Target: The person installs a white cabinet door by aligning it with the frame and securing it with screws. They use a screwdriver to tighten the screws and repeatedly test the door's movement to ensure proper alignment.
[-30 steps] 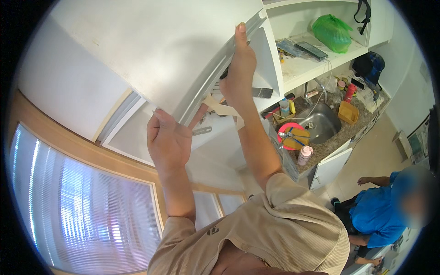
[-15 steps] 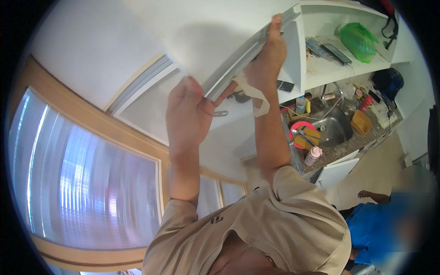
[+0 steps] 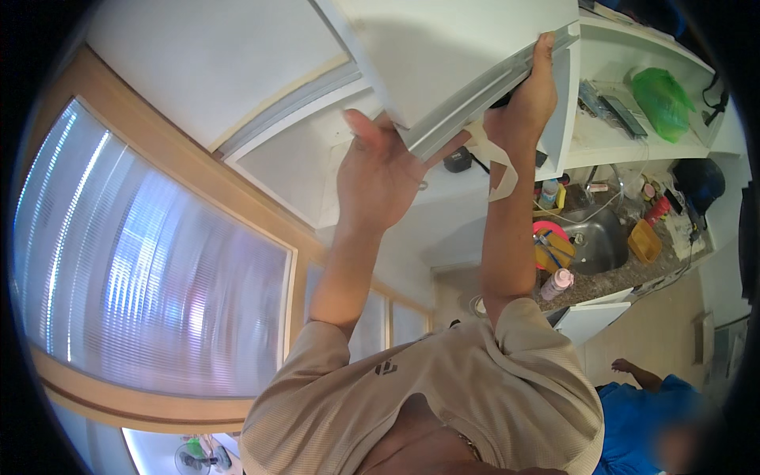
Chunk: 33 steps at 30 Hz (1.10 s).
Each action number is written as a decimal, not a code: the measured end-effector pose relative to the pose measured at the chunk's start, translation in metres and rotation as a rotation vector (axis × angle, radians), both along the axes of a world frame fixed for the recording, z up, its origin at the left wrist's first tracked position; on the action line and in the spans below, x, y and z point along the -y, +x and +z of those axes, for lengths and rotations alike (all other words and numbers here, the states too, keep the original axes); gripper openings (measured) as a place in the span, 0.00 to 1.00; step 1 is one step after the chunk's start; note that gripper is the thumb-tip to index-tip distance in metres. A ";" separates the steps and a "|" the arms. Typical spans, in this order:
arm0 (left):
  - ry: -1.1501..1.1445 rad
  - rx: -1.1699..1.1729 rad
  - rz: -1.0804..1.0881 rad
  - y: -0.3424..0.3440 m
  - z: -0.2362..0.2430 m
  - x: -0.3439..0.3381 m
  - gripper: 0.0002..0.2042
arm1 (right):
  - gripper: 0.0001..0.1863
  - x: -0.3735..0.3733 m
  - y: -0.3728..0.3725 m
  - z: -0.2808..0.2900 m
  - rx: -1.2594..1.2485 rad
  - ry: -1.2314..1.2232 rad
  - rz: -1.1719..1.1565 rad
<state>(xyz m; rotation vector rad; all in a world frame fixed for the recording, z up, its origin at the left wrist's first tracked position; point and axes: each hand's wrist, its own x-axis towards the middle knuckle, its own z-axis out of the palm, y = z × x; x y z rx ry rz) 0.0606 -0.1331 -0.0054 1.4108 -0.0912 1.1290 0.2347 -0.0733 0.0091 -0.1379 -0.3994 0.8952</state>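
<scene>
A white cabinet door [image 3: 467,47] with a grey metal edge strip [image 3: 483,95] is tilted in front of me, overhead. My right hand [image 3: 526,103] grips the strip near its upper right end, thumb along the front. At the lower left corner of the door is my left hand [image 3: 380,178], open, its thumb raised off the panel and a finger stretched along the strip's underside. A loop of pale tape [image 3: 500,170] hangs at my right wrist. Behind the door, a small black object [image 3: 457,159] shows between my arms.
Left of me stands a wood-framed ribbed glass panel [image 3: 174,261]. To the right, a shelf holds a green plastic bag [image 3: 663,104]; below it are a steel sink [image 3: 606,245], a yellow basket [image 3: 645,241] and a pink bottle [image 3: 557,283]. A person in blue [image 3: 641,423] is at lower right.
The view has shifted, so door and arms appear further right. My left thumb has lifted away from the door's corner and spread. My right hand keeps its grip on the strip.
</scene>
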 end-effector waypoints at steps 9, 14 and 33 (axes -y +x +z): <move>-0.007 -0.043 0.261 0.015 -0.001 0.015 0.26 | 0.29 -0.004 0.011 -0.010 0.024 0.048 0.006; -0.008 -0.009 0.228 0.015 -0.003 0.011 0.27 | 0.28 -0.002 0.016 -0.017 0.109 0.049 -0.014; 0.019 -0.039 0.379 0.021 0.000 0.015 0.28 | 0.26 -0.010 0.020 -0.023 0.125 0.106 0.070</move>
